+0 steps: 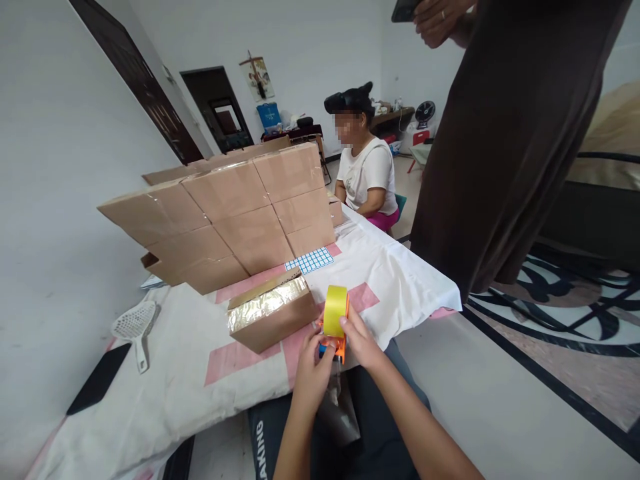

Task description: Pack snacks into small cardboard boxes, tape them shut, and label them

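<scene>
Between both hands, over the near table edge, is a tape dispenser (341, 348) in orange and blue, carrying a yellow roll of tape (335, 311). My left hand (314, 363) closes on the dispenser's lower end. The fingers of my right hand (361, 337) are wrapped on the right side of the roll and dispenser. A strip of clear tape (338, 383) hangs below it toward my lap. Just left of the hands lies a small cardboard box (274, 313) with shiny tape along its top. A sheet of blue-bordered labels (310, 261) rests behind the box.
Stacked or joined cardboard boxes (235, 220) stand like a wall across the table's far side. At left are a white slotted skimmer (135, 327) and a dark flat object (99, 379). A seated person (367, 173) is beyond the table; another person (495, 147) stands close at right.
</scene>
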Demonstrator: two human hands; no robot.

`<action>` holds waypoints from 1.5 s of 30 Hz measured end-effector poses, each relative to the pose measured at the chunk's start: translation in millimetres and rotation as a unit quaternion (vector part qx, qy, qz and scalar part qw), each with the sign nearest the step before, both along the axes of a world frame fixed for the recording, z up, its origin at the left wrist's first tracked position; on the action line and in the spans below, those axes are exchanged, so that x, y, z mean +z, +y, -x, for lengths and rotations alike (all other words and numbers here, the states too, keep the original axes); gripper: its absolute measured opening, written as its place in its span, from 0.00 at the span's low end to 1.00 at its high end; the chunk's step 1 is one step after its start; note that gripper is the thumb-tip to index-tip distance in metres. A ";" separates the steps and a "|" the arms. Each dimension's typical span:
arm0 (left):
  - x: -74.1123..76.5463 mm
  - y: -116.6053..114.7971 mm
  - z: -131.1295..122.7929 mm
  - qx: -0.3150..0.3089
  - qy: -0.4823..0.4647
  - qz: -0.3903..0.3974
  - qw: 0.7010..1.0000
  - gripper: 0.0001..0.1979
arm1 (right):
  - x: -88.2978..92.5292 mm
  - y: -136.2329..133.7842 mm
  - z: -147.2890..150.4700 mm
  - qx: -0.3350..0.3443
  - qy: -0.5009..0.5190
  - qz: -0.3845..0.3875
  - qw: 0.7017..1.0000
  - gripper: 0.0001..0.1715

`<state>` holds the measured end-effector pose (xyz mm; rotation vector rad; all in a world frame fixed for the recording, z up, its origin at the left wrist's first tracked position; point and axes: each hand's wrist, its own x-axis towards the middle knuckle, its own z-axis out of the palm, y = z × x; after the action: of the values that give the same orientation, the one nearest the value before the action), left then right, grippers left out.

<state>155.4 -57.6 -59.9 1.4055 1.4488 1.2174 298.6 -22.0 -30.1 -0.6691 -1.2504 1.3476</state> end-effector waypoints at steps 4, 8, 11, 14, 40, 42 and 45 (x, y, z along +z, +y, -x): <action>-4.2 -0.1 2.7 0.023 0.009 -0.003 1.000 0.13 | -5.7 -1.7 4.1 0.016 -0.015 -0.025 0.999 0.26; -5.6 2.0 6.5 0.015 -0.012 0.004 1.000 0.14 | -13.1 0.0 2.0 0.017 -0.047 -0.056 0.997 0.25; -6.5 5.5 8.8 0.000 -0.040 0.016 0.999 0.16 | -16.6 0.8 -2.5 0.033 -0.077 -0.091 0.992 0.25; -7.1 6.7 8.1 0.004 -0.064 0.020 0.998 0.19 | -22.8 2.4 -5.2 0.013 -0.119 -0.143 0.982 0.27; 45.9 -39.8 -12.2 0.054 0.035 -0.010 0.998 0.17 | -52.0 8.2 7.7 -0.197 -0.116 -0.244 0.942 0.29; 47.0 -40.5 -12.8 0.053 0.042 -0.009 0.998 0.16 | -52.6 6.8 6.3 -0.190 -0.117 -0.250 0.942 0.31; 48.3 -41.6 -13.0 0.054 0.052 -0.007 0.997 0.15 | -52.9 4.8 4.6 -0.181 -0.115 -0.252 0.944 0.32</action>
<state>168.4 -99.2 -11.6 1.4339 1.6100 1.2381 294.0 -17.1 -83.0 -0.6579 -1.4981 0.6203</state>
